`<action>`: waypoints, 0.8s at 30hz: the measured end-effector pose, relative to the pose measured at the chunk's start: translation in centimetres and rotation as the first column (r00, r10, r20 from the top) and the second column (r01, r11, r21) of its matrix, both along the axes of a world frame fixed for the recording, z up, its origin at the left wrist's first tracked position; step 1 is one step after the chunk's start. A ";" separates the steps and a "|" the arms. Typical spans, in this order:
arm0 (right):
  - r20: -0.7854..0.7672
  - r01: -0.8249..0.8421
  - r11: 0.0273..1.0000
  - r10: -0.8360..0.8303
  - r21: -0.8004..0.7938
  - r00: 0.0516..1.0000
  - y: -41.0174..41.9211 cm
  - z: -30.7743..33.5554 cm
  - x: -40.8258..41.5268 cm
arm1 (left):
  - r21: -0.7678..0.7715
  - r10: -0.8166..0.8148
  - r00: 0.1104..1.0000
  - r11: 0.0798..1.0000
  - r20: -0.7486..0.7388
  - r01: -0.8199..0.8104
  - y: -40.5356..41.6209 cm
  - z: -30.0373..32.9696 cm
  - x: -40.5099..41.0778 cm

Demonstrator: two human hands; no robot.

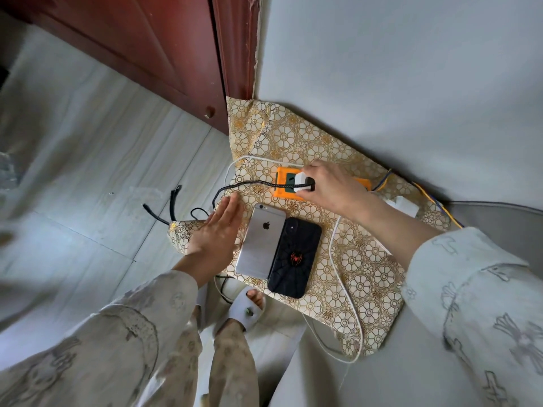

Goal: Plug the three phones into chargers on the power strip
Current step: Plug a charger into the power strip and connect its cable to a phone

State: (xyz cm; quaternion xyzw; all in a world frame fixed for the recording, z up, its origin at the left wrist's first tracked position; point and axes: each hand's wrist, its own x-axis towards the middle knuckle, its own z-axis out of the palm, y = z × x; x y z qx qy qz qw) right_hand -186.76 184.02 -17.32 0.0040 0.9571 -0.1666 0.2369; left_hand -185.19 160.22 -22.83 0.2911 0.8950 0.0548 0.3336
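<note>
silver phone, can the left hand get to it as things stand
Probably yes. The left hand lies flat right beside the silver phone, nothing between them; only the black phone overlaps its far edge.

The table cover (346, 259) is a glossy, smooth sheet printed with gold flowers. On it, the silver phone (260, 245) shows a matt metal back – beside it the black phone (295, 257) wears a smooth dark case with a slight sheen. Beyond them the power strip (280, 185) is orange plastic, the charger (302, 182) glossy white plastic, its black cable (235, 188) braided and rough.
</note>
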 end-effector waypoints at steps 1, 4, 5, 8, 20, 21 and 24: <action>0.008 -0.020 1.000 0.020 0.010 1.000 0.1 0.1 -0.1 | -0.006 -0.003 1.000 1.000 -0.002 0.003 0.0 -0.1 -0.1; 0.024 -0.052 0.998 0.052 0.017 0.998 0.0 0.1 -0.2 | -0.011 -0.019 1.000 1.000 -0.003 0.019 0.1 -0.3 0.1; 0.025 -0.064 0.998 0.064 0.020 0.998 -0.1 0.1 -0.3 | -0.013 -0.017 1.000 1.000 -0.002 0.017 0.1 -0.3 0.1; 0.012 -0.120 0.991 0.119 0.056 0.993 -0.3 0.0 -0.6 | -0.025 -0.006 1.000 1.000 0.021 0.006 0.2 -0.2 -0.1; -0.014 0.428 0.888 -0.436 -0.166 0.900 -2.0 -1.3 3.0 | 0.315 0.504 0.864 0.817 0.016 -0.482 0.3 0.8 -2.0; -0.022 0.494 0.846 -0.508 -0.200 0.861 -2.6 -1.5 3.9 | 0.287 0.521 0.852 0.809 0.054 -0.513 0.2 0.4 -2.5; -0.034 0.631 0.739 -0.655 -0.234 0.755 -4.9 -1.8 6.9 | 0.135 0.451 0.862 0.862 0.233 -0.488 0.1 -0.1 -3.7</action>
